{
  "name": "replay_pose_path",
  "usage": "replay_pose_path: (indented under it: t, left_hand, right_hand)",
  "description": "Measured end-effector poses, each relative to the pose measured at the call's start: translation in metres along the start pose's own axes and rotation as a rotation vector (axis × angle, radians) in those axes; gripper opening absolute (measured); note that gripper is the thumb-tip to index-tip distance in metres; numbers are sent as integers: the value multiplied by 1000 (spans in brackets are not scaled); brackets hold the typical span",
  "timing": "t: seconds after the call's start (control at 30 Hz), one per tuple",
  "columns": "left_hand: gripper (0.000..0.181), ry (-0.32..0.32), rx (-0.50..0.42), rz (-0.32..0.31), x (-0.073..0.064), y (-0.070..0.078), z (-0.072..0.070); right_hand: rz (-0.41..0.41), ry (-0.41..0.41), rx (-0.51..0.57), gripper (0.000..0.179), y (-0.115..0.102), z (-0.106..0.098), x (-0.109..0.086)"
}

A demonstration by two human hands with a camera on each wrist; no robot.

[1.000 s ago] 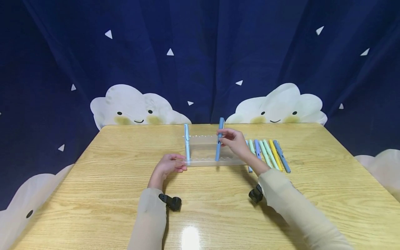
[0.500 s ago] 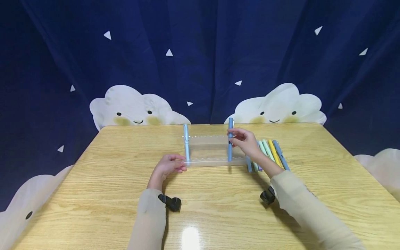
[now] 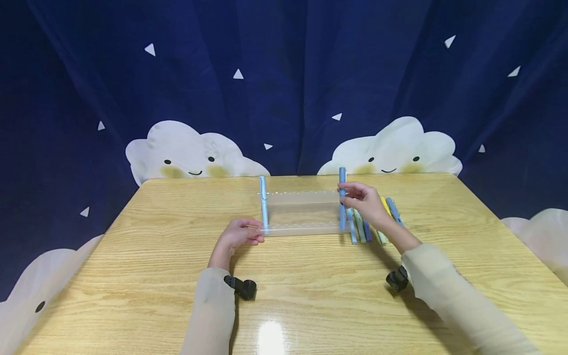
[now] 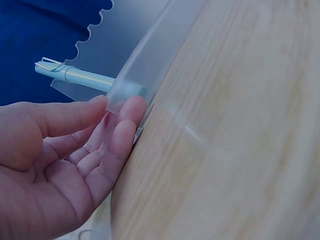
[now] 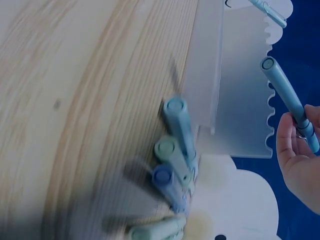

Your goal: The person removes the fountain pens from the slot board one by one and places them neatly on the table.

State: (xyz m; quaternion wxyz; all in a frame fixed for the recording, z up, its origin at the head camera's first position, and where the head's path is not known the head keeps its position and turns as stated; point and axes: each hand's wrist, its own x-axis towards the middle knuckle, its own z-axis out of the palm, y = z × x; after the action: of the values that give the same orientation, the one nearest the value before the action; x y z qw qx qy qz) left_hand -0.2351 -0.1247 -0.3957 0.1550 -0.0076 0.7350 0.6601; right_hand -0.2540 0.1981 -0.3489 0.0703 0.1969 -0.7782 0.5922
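Note:
A clear plastic pen rack with scalloped edges stands on the table. One light blue pen lies across its left end, cap toward the back. My left hand holds the rack's front left corner between thumb and fingers, as the left wrist view shows close up. At the rack's right end, my right hand pinches a darker blue pen around its middle. In the right wrist view that held pen is above the rack, apart from its scalloped edge.
Right of the rack lie several capped pens: light blue, green, a purple pen, a yellow pen and a blue pen. My right forearm partly covers them. A dark blue curtain with clouds hangs behind the wooden table.
My right hand has carried the blue pen rightward along the rack, from past its middle to its right end. My left hand stays at the left corner.

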Motion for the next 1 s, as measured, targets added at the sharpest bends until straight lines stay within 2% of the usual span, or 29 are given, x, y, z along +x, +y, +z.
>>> replay_pose_path:
  t: [0.47,0.63,0.8,1.0]
  left_hand:
    - [26,-15,-9,12,0,0,-1]
    - [25,-10,-7,10,0,-1,-1]
    - [26,-2,-1,-2,0,0,0]
    - [25,-6,-6,8,0,-1,-1]
  right_hand:
    - [2,37,-50,37,6,-31,-13]
    - [-8,53,-100,35,6,-43,-18]
    - [20,55,-148,37,11,-56,-22]
    - [4,76,-209,36,16,-70,-25]
